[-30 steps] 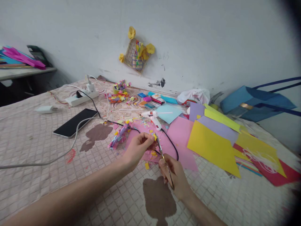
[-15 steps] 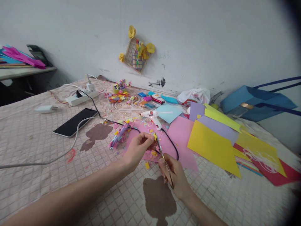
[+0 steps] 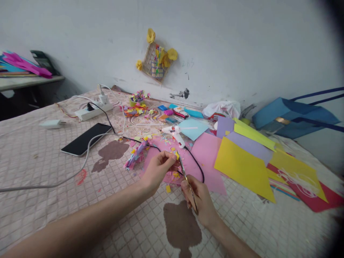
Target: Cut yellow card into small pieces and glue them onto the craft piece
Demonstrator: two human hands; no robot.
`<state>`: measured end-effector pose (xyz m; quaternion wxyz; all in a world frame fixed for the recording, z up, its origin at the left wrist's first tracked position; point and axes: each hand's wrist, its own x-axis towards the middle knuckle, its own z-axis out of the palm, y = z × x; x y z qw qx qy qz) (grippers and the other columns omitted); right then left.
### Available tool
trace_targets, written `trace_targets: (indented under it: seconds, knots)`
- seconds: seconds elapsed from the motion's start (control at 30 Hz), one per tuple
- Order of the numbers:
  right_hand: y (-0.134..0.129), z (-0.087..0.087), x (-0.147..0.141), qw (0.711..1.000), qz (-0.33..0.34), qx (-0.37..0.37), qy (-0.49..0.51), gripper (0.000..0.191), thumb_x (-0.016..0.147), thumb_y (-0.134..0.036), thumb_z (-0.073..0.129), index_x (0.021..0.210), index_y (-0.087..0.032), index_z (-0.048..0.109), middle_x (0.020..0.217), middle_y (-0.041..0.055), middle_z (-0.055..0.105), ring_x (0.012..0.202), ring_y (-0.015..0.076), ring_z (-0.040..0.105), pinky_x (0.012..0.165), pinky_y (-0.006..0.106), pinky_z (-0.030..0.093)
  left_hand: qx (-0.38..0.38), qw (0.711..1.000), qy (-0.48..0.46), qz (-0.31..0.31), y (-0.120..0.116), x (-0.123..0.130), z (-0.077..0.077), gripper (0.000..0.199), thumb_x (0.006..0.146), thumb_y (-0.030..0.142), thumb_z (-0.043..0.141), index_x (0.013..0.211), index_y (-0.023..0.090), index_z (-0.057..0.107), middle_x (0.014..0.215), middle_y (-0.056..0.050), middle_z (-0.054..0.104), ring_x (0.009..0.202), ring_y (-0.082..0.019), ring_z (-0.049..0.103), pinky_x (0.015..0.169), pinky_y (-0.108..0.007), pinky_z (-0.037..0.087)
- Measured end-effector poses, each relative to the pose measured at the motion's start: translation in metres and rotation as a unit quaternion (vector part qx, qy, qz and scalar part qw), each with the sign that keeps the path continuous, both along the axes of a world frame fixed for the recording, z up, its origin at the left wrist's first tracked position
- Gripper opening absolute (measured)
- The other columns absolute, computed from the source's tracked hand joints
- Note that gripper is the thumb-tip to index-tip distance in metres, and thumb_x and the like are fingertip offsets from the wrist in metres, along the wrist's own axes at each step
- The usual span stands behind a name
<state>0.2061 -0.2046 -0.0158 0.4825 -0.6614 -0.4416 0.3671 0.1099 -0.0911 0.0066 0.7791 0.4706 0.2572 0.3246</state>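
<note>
My left hand point(image 3: 161, 170) is closed in a pinch on a small yellow paper piece point(image 3: 177, 155), which sticks out past the fingertips. In my right hand point(image 3: 200, 199) is a pair of slim scissors point(image 3: 182, 165), blades pointing up and away from me. The blade tips are right beside the yellow piece; whether they touch it I cannot tell. Beneath both hands lies a pink paper sheet point(image 3: 150, 159) with yellow scraps on it. Just beyond, a white glue gun point(image 3: 176, 136) lies on its side, its black cord running behind my right hand.
A fringed paper strip point(image 3: 137, 156) lies left of my hands. Further left are a dark-screened tablet point(image 3: 86, 139), a charger point(image 3: 52, 124) and a power strip point(image 3: 94, 111) with trailing cables. Yellow paper point(image 3: 244, 168) and other coloured sheets spread rightward, near a blue bag point(image 3: 292, 118).
</note>
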Motion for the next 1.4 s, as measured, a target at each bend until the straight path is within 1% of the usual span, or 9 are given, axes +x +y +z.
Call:
trace_targets:
  seconds: [0.27, 0.47, 0.6, 0.73, 0.83, 0.93, 1.17, 1.3, 1.4]
  knots:
    - [-0.001, -0.001, 0.0, 1.0, -0.005, 0.015, -0.002, 0.034, 0.082, -0.045, 0.047, 0.063, -0.019, 0.039, 0.048, -0.0076, 0.035, 0.039, 0.0057, 0.033, 0.037, 0.018, 0.028, 0.005, 1.0, -0.002, -0.005, 0.001, 0.0, -0.001, 0.021, 0.075, 0.031, 0.06, 0.073, 0.013, 0.051, 0.072, -0.002, 0.058, 0.067, -0.011, 0.055, 0.067, -0.027, 0.044]
    - [0.002, 0.006, 0.006, 0.995, -0.025, 0.015, 0.091, 0.041, 0.081, -0.053, 0.045, 0.06, -0.018, 0.039, 0.045, -0.0076, 0.034, 0.036, 0.0049, 0.032, 0.036, 0.018, 0.027, 0.029, 0.999, 0.002, -0.022, 0.005, -0.002, -0.003, 0.019, 0.077, 0.031, 0.058, 0.076, 0.013, 0.051, 0.075, -0.003, 0.057, 0.071, -0.012, 0.055, 0.07, -0.028, 0.044]
    - [0.003, 0.015, 0.013, 0.981, -0.008, 0.031, 0.19, 0.03, 0.082, -0.042, 0.051, 0.066, -0.017, 0.045, 0.046, -0.0073, 0.037, 0.039, 0.0045, 0.032, 0.039, 0.018, 0.026, 0.096, 0.992, 0.002, -0.077, 0.004, -0.003, 0.0, 0.016, 0.078, 0.029, 0.056, 0.077, 0.014, 0.052, 0.075, -0.001, 0.054, 0.07, -0.011, 0.051, 0.068, -0.026, 0.041]
    - [0.004, 0.018, 0.017, 0.943, 0.044, 0.061, 0.326, 0.021, 0.081, -0.029, 0.053, 0.066, -0.017, 0.045, 0.047, -0.008, 0.034, 0.039, 0.0045, 0.029, 0.04, 0.019, 0.025, 0.23, 0.961, -0.03, -0.151, 0.003, -0.005, 0.005, 0.012, 0.08, 0.025, 0.054, 0.075, 0.014, 0.053, 0.076, -0.002, 0.051, 0.072, -0.012, 0.049, 0.068, -0.027, 0.04]
    - [0.004, 0.019, 0.018, 0.914, 0.082, 0.072, 0.392, 0.013, 0.08, -0.024, 0.054, 0.07, -0.018, 0.047, 0.047, -0.0084, 0.034, 0.038, 0.0046, 0.026, 0.039, 0.019, 0.023, 0.324, 0.932, -0.023, -0.16, 0.004, -0.006, 0.006, 0.01, 0.081, 0.023, 0.053, 0.076, 0.014, 0.055, 0.079, -0.004, 0.05, 0.078, -0.014, 0.048, 0.073, -0.029, 0.039]
    - [0.003, 0.019, 0.019, 0.901, 0.099, 0.081, 0.413, 0.011, 0.08, -0.022, 0.053, 0.07, -0.018, 0.048, 0.047, -0.0082, 0.034, 0.038, 0.0047, 0.025, 0.038, 0.019, 0.022, 0.388, 0.908, -0.001, -0.16, 0.004, -0.007, 0.007, 0.01, 0.082, 0.022, 0.053, 0.078, 0.015, 0.057, 0.082, -0.005, 0.051, 0.083, -0.015, 0.047, 0.077, -0.031, 0.038]
    - [0.0, 0.02, 0.018, 0.904, 0.11, 0.062, 0.408, 0.011, 0.079, -0.023, 0.053, 0.071, -0.016, 0.05, 0.048, -0.0074, 0.036, 0.039, 0.0049, 0.027, 0.039, 0.019, 0.022, 0.454, 0.877, 0.01, -0.157, 0.005, -0.009, 0.01, 0.009, 0.081, 0.02, 0.053, 0.08, 0.014, 0.06, 0.085, -0.006, 0.052, 0.085, -0.016, 0.048, 0.077, -0.031, 0.039]
    - [-0.001, 0.021, 0.017, 0.897, 0.115, 0.055, 0.422, 0.012, 0.078, -0.021, 0.054, 0.069, -0.018, 0.047, 0.047, -0.0083, 0.033, 0.039, 0.0051, 0.026, 0.04, 0.019, 0.022, 0.461, 0.873, 0.005, -0.157, 0.005, -0.01, 0.013, 0.009, 0.08, 0.02, 0.054, 0.079, 0.015, 0.061, 0.085, -0.007, 0.052, 0.086, -0.017, 0.049, 0.077, -0.031, 0.04]
    - [-0.001, 0.021, 0.017, 0.897, 0.101, 0.055, 0.427, 0.016, 0.077, -0.021, 0.056, 0.067, -0.019, 0.043, 0.047, -0.0088, 0.032, 0.04, 0.0054, 0.026, 0.04, 0.019, 0.022, 0.449, 0.879, 0.013, -0.16, 0.005, -0.011, 0.015, 0.011, 0.08, 0.023, 0.054, 0.08, 0.016, 0.063, 0.087, -0.007, 0.055, 0.087, -0.017, 0.051, 0.079, -0.032, 0.04]
